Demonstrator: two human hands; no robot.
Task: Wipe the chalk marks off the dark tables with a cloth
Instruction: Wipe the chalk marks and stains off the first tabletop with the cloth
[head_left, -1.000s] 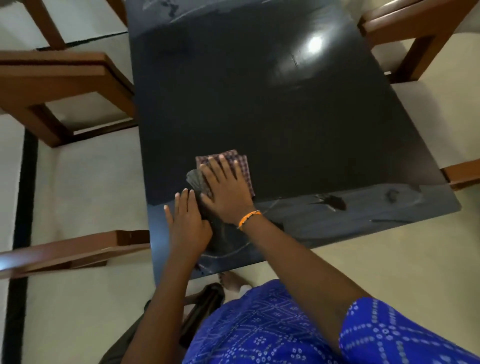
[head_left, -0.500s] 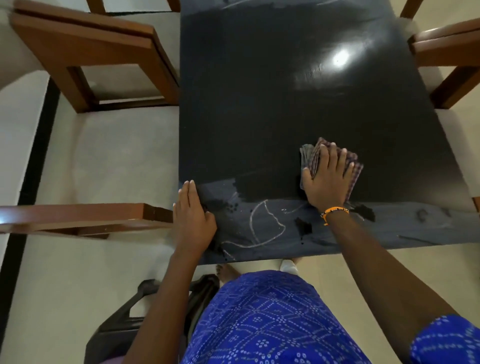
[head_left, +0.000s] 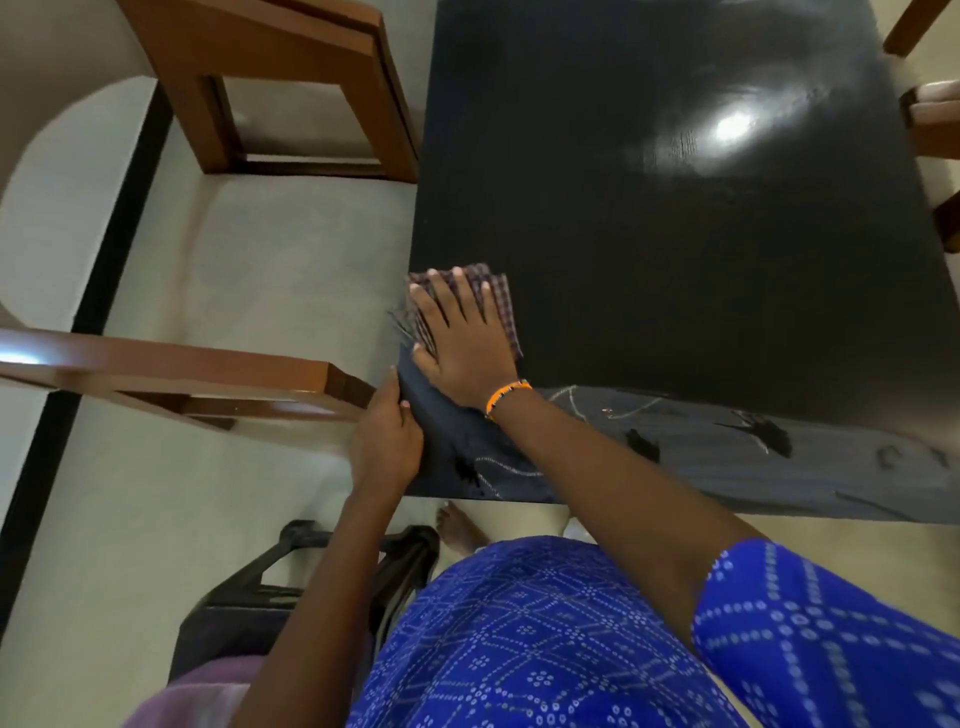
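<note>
We have swept the folded, dark checked cotton cloth (head_left: 496, 306) back across the glossy black rectangular tabletop (head_left: 675, 234): half a second ago our right hand (head_left: 462, 343) had it out toward the middle of the near edge, and now it sits at the table's left edge, at about nine o'clock from the centre, one corner hanging just over the side. The right hand's fingers are spread nearly flat and press down on the cloth rather than closing round it — a palm-down hold, nothing pinched. Our left hand (head_left: 387, 441) has shifted too, from lying flat on the near-left corner to curling its fingers over that corner's edge, gripping the table to steady it. What this means for the job: the broad far part of the surface reads clean and shiny, while the grey, chalk-smeared band (head_left: 753, 462) along the near edge, from roughly five to seven o'clock, keeps its thin white scrawls and dark patches. We judge the work well along but unfinished — the next passes need to drop lower onto that band.
</note>
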